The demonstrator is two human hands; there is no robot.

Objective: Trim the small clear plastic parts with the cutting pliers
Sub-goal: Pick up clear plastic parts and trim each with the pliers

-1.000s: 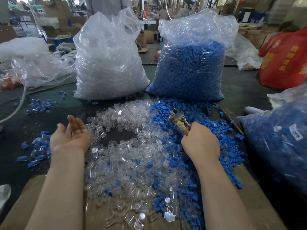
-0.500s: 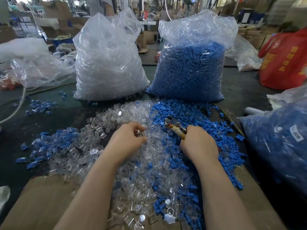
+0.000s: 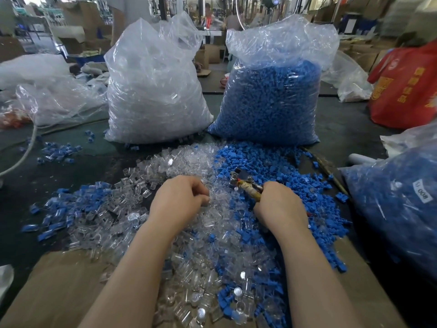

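Two bare hands are working: the left hand point(image 3: 178, 201) is curling over small clear plastic parts point(image 3: 212, 233), grasp unclear. The right hand point(image 3: 280, 204) is gripping worn yellow-handled cutting pliers point(image 3: 246, 183). A white label point(image 3: 423, 191) on the clear bag of blue pieces point(image 3: 397, 209) is showing "800".

Bag of blue parts point(image 3: 269, 100), tabletop point(image 3: 343, 129) rear; loose blue parts point(image 3: 272, 162) before it; red bag point(image 3: 406, 91), right edge.

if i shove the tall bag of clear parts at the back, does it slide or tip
The bag of clear parts stands tall and bulging, packed nearly full, so it probably feels heavy and resists sliding. Its thin crinkled film would likely dent and slump rather than tip cleanly. The loose open top might spill parts if it leans.
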